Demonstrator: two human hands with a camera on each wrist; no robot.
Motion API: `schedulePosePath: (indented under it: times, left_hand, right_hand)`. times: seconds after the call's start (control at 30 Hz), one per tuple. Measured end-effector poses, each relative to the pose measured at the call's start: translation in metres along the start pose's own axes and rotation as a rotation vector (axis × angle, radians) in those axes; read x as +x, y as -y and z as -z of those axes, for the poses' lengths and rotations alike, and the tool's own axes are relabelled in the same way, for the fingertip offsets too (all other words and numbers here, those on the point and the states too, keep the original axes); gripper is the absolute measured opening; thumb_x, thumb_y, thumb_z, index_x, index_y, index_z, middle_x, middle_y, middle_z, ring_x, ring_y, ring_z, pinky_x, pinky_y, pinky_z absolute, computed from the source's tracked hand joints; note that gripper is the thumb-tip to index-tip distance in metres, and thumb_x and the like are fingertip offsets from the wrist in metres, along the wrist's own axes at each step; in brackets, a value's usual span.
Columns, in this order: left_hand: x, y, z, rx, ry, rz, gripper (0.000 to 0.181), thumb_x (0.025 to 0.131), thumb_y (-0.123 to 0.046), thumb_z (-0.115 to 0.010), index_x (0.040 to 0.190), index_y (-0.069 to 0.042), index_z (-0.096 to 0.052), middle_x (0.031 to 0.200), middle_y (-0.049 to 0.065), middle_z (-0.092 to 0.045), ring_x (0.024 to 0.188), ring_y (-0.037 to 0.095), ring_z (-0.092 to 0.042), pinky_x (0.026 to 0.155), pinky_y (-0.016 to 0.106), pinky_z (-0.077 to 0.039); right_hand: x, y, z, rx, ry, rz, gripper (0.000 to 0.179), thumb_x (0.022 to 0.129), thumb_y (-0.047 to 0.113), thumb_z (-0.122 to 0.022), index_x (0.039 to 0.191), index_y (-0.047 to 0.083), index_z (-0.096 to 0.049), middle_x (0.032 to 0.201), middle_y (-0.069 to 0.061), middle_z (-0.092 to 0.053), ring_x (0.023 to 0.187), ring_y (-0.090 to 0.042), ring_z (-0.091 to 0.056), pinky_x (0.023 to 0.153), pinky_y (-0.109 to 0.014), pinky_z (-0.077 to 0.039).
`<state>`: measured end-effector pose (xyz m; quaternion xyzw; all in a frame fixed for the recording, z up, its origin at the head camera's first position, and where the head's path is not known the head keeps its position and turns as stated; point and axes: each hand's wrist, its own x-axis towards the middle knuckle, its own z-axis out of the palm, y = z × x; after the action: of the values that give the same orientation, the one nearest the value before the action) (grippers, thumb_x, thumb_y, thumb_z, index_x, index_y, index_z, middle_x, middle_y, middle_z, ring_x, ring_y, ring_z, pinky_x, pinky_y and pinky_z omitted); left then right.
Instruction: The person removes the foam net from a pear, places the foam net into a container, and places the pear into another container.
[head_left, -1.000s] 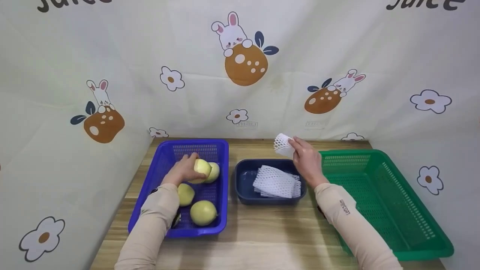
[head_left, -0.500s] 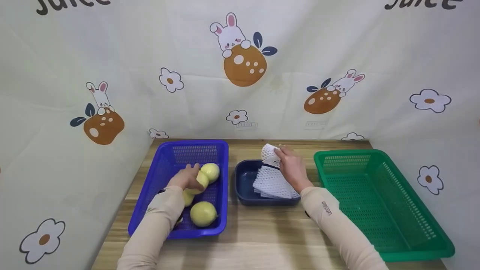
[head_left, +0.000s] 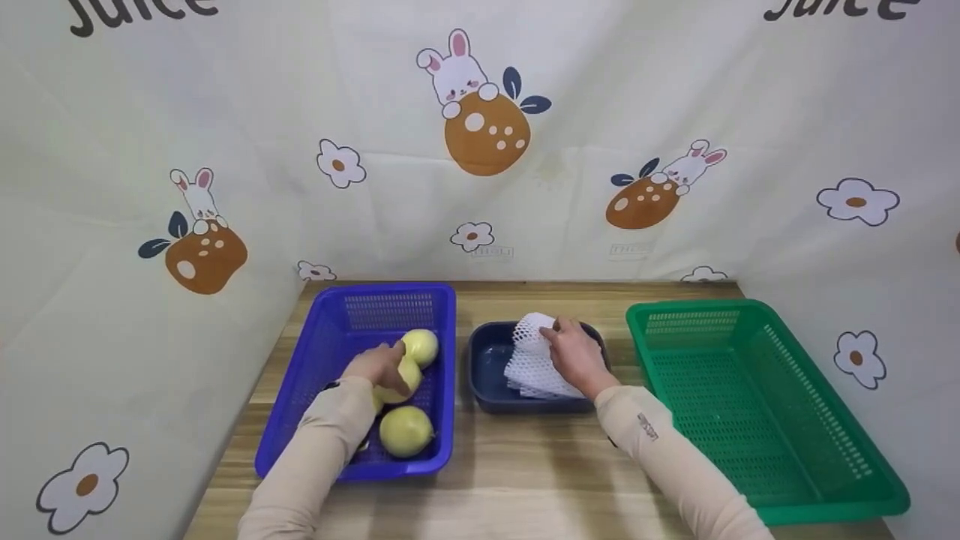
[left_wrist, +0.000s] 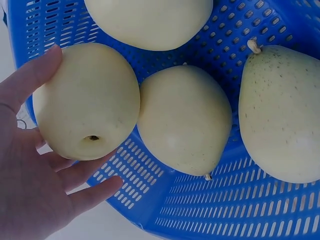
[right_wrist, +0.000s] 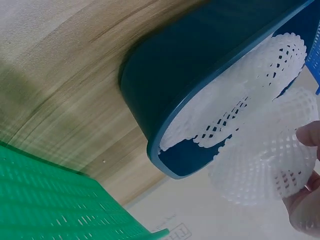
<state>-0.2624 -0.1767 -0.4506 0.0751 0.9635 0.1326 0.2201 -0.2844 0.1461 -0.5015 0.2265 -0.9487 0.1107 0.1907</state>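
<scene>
My left hand [head_left: 375, 365] is in the blue basket [head_left: 448, 360], its thumb and fingers round a pale yellow-green pear [left_wrist: 87, 100]. The thumb lies on one side of it and the fingers reach behind. A second pear [left_wrist: 185, 120] sits right beside the held one; a speckled pear [left_wrist: 285, 115] and another pear [left_wrist: 150, 20] lie around them. Over the dark blue bin [head_left: 486, 386], my right hand [head_left: 577, 356] pinches a white foam net sleeve [head_left: 531, 330] between thumb and fingers. More foam net sleeves [head_left: 529, 369] lie flat in the bin below it.
A green basket [head_left: 832, 405] stands on the right of the wooden table [head_left: 517, 465]. The bin sits between the two baskets. A printed curtain [head_left: 390, 210] hangs behind and on both sides.
The left hand has moved down and toward the near side of the blue basket with its pear. The right hand has lowered the foam net sleeve leftward, from above to over the bin.
</scene>
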Motion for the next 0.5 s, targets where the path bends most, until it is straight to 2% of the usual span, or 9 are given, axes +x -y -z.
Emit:
schedulePosePath:
  times: [0.23,0.5]
  left_hand:
    - [0.0021,-0.0013,-0.0028,0.078,-0.008,-0.04,0.082,0.067,-0.027,-0.075,0.131,0.003,-0.034,0.122,0.029,-0.042,0.112,0.043,-0.039,0.09,0.051,-0.03]
    - [0.0071,-0.0012,-0.0079,0.107,-0.01,-0.027,0.074,0.065,-0.026,-0.076,0.123,0.001,-0.041,0.113,0.026,-0.05,0.106,0.041,-0.045,0.088,0.052,-0.032]
  right_hand:
    - [-0.0062,-0.0038,0.0028,0.028,0.137,0.002,0.032,0.077,0.015,-0.064,0.108,0.007,-0.062,0.095,-0.012,-0.051,0.088,-0.029,-0.051,0.06,-0.041,-0.046]
    - [-0.0101,-0.0061,0.0028,0.023,0.27,-0.003,0.041,0.08,0.029,-0.061,0.114,0.007,-0.059,0.104,-0.015,-0.055,0.097,-0.032,-0.051,0.076,-0.043,-0.044]
